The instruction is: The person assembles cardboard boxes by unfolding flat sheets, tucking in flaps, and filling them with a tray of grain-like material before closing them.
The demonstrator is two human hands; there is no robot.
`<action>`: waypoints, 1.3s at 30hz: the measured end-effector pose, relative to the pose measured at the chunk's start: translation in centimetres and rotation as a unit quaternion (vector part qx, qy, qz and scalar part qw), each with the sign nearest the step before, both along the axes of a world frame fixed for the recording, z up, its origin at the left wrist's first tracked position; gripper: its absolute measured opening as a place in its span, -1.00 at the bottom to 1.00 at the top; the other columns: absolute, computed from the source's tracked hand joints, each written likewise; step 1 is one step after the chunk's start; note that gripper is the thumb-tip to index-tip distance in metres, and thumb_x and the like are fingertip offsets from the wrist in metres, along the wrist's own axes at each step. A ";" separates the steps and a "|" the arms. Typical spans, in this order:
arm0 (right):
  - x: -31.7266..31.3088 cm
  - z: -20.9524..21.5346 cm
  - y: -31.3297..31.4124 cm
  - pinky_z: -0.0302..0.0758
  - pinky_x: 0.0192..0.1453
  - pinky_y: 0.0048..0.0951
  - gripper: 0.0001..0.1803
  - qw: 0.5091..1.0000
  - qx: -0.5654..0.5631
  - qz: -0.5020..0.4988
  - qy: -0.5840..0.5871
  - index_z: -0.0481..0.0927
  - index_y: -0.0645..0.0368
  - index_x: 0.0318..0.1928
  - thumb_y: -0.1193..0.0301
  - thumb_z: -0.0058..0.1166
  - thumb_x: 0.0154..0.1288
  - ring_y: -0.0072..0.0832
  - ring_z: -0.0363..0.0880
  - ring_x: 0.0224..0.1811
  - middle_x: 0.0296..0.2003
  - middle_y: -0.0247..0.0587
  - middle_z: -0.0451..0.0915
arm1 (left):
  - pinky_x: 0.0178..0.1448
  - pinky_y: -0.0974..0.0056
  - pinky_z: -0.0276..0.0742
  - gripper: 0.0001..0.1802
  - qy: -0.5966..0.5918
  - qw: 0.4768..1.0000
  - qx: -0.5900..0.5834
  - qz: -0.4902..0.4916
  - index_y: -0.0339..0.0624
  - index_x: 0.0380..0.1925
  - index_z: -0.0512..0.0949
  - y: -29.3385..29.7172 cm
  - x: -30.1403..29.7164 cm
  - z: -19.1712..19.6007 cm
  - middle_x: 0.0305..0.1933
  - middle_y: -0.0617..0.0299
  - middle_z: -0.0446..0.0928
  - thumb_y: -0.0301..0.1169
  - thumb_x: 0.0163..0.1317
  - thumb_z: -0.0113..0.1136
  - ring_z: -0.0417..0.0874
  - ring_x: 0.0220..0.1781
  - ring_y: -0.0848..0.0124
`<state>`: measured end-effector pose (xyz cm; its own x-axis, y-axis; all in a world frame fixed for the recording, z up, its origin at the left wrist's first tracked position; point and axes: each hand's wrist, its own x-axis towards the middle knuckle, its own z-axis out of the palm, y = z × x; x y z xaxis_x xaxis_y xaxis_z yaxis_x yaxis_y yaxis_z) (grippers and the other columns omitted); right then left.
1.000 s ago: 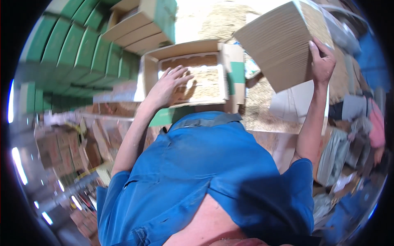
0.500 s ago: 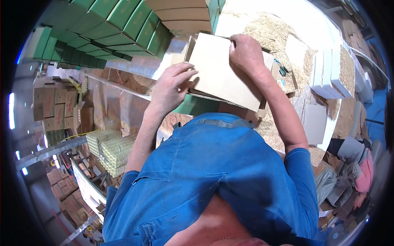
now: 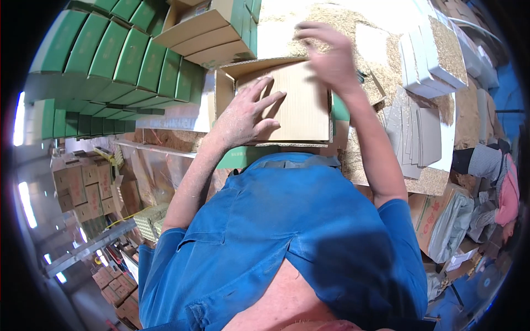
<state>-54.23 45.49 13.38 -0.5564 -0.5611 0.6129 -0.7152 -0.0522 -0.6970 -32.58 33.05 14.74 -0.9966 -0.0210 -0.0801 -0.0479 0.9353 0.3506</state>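
Observation:
In front of me an open cardboard box [image 3: 223,99] stands on the table, with green flaps showing at its sides. A flat tan cardboard sheet [image 3: 301,110] lies in its opening. My left hand [image 3: 251,113] rests on the sheet's left part, fingers spread and holding nothing. My right hand [image 3: 334,58] is raised over the box's far right corner, off the sheet. Its fingers are stretched out, somewhat smeared by motion, and nothing shows in them.
Rows of green boxes [image 3: 105,55] are stacked at the far left. Another open carton [image 3: 212,33] stands beyond mine. On the right lie grey cardboard sheets [image 3: 422,135] and white foam blocks [image 3: 428,60]. Wood shavings [image 3: 353,160] cover the table. A person in pink [image 3: 508,193] is at far right.
The cardboard sheet has gone from tilted over the box to lying in its opening. My right hand has let go of its far edge and lifted. My left hand now lies on the sheet.

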 end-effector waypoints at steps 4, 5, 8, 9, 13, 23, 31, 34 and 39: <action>-5.4 -3.2 11.1 0.59 0.07 -0.46 -0.76 0.960 -0.056 -0.224 -0.158 0.74 0.23 -0.16 0.65 0.07 0.22 -0.45 0.69 -0.07 -0.11 -0.16 0.73 | 0.59 -0.02 0.09 -0.19 -0.032 0.999 -0.023 -0.006 0.23 0.41 0.28 0.7 -0.9 -0.9 0.58 0.11 -0.04 -0.23 0.14 0.38 0.06 0.57 0.04; -6.0 -5.2 13.6 0.58 0.05 -0.45 -0.78 0.936 -0.003 -0.299 -0.184 0.74 0.26 -0.17 0.61 0.09 0.22 -0.44 0.69 -0.08 -0.17 -0.16 0.74 | 0.59 -0.02 0.08 -0.17 -0.028 1.000 -0.003 -0.009 0.24 0.42 0.27 1.2 -1.1 -0.5 0.59 0.14 -0.05 -0.27 0.12 0.39 0.04 0.58 0.05; -6.2 -15.3 21.3 0.53 0.04 -0.45 -0.77 0.893 0.094 -0.386 -0.210 0.75 0.27 -0.18 0.45 0.18 0.19 -0.37 0.72 -0.14 -0.23 -0.06 0.75 | 0.61 -0.05 0.02 -0.14 -0.020 0.997 0.054 -0.053 0.29 0.43 0.24 2.5 -2.8 0.5 0.60 0.18 -0.07 -0.31 0.11 0.37 -0.01 0.60 0.08; -5.0 -18.2 23.2 0.55 0.00 -0.44 -0.76 0.892 0.114 -0.388 -0.203 0.74 0.29 -0.17 0.44 0.20 0.18 -0.38 0.72 -0.15 -0.24 -0.05 0.75 | 0.61 -0.07 0.00 -0.15 -0.017 0.996 0.054 -0.076 0.31 0.43 0.24 2.8 -3.4 0.5 0.61 0.18 -0.08 -0.28 0.12 0.37 -0.02 0.60 0.08; 2.4 -17.7 24.8 0.58 -0.10 -0.43 -0.52 0.811 0.245 -0.243 -0.474 0.67 0.36 -0.01 0.26 0.36 0.15 -0.49 0.63 -0.29 -0.25 -0.08 0.71 | 0.61 -0.16 -0.09 -0.19 -0.084 0.988 -0.042 -0.125 0.39 0.42 0.25 2.5 -4.8 -2.4 0.61 0.18 -0.11 -0.07 0.14 0.34 -0.04 0.60 0.00; 10.5 -15.5 25.3 0.10 0.56 -0.21 0.11 0.802 0.450 0.042 -0.389 0.12 0.29 0.46 0.07 0.38 -0.01 -0.04 0.11 0.51 0.41 0.24 0.19 | 0.61 -0.14 -0.03 -0.18 -0.127 0.987 -0.050 -0.089 0.36 0.41 0.27 2.3 -4.9 -4.0 0.57 0.12 0.02 -0.10 0.12 0.37 0.00 0.58 -0.04; -5.4 -11.9 31.1 0.59 -0.01 -0.15 -0.56 0.816 0.394 -0.354 -0.232 0.63 0.41 -0.04 0.47 -0.02 0.05 0.03 0.70 -0.19 -0.31 0.25 0.68 | 0.60 -0.06 0.07 -0.22 -0.141 0.988 -0.056 -0.009 0.28 0.37 0.33 1.7 -2.9 -3.1 0.57 0.15 0.03 -0.20 0.11 0.41 0.02 0.58 0.02; -13.3 -16.5 37.1 0.56 0.01 -0.16 -0.60 0.832 0.321 -0.395 -0.221 0.66 0.34 -0.07 0.42 0.11 0.05 0.05 0.67 -0.16 -0.29 0.19 0.69 | 0.60 -0.05 0.09 -0.24 -0.140 0.989 -0.055 -0.012 0.27 0.37 0.34 1.2 -2.8 -2.8 0.57 0.17 0.03 -0.19 0.13 0.39 0.02 0.58 0.02; -13.1 -14.7 29.4 0.45 0.24 -0.25 -0.58 0.854 0.240 -0.461 0.029 0.66 0.17 0.00 0.36 0.30 0.08 -0.12 0.57 0.12 -0.01 0.05 0.63 | 0.58 0.01 0.14 -0.28 -0.130 0.988 -0.053 0.057 0.22 0.36 0.36 0.3 -0.7 -2.0 0.57 0.20 0.07 -0.21 0.16 0.37 0.06 0.58 0.08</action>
